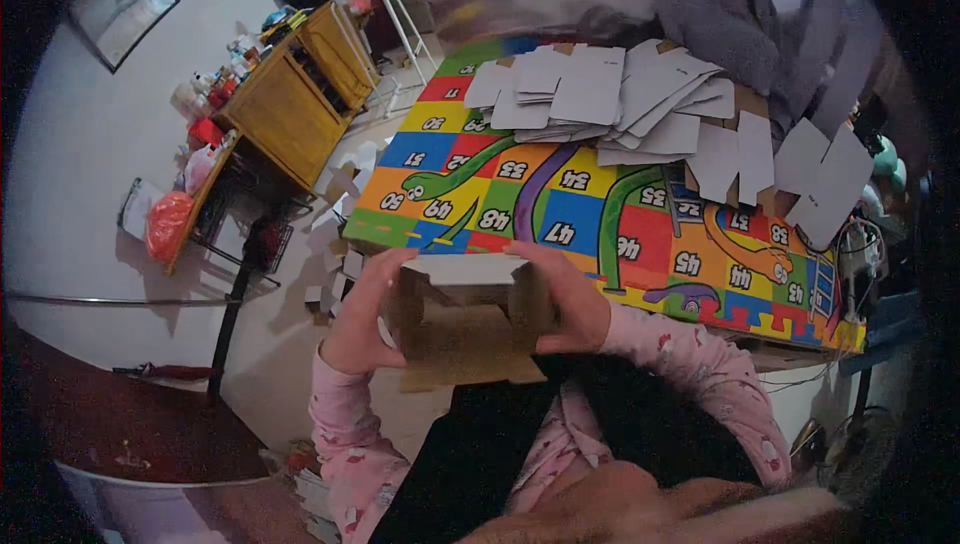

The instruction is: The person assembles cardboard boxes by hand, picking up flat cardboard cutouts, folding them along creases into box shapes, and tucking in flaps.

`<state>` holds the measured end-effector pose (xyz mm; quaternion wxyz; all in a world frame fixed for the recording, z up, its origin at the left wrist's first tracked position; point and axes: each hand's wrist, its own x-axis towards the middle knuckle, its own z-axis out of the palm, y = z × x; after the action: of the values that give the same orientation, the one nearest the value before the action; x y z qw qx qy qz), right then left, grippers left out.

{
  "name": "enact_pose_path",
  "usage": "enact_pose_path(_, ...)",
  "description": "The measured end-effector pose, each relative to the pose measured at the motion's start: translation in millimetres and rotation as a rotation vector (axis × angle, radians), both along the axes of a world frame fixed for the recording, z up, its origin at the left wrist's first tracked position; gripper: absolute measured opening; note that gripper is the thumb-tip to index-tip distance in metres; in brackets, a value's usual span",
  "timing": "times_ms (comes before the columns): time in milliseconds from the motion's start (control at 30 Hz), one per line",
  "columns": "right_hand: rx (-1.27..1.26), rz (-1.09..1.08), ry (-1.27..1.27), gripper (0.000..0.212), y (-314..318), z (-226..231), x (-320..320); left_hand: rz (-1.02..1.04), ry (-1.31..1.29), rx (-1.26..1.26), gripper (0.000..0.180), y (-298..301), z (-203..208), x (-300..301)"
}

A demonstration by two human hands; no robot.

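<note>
Between my two hands is a small cardboard box [470, 319], brown inside with a white outer face along its far edge. Its open side faces me, and a brown flap hangs down toward me. My left hand [365, 314] grips the box's left side, thumb low near the flap. On the right side, my right hand [570, 299] is closed around the wall, fingers at the far top corner. The box is held in the air just before the near edge of a colourful number-board mat [560, 204]. A pile of flat white box blanks [590, 89] lies on the mat's far part.
More blanks [735, 159] spread to the right, one overhanging near cables [860, 244]. Left stands a wooden cabinet [285, 94] crowded with small items, a red plastic bag [168, 227] beside it. Several small folded boxes [340, 234] lie on the floor left of the table.
</note>
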<state>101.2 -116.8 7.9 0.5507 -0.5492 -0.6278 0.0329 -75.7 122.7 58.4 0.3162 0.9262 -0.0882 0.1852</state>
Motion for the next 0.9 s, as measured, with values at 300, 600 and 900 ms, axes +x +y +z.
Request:
enact_pose_path(300,-0.171,-0.103,0.159,0.108,-32,-16,5,-0.016,0.245,-0.531,0.096,-9,-34,34)
enact_pose_path(600,-0.215,-0.322,0.089,0.109,-67,-39,38,-0.228,0.203,-0.159,0.106,-3,-89,109)
enact_pose_path(900,-0.173,-0.272,0.171,0.107,-59,-49,58,-0.219,0.423,-0.748,0.107,-16,-105,124)
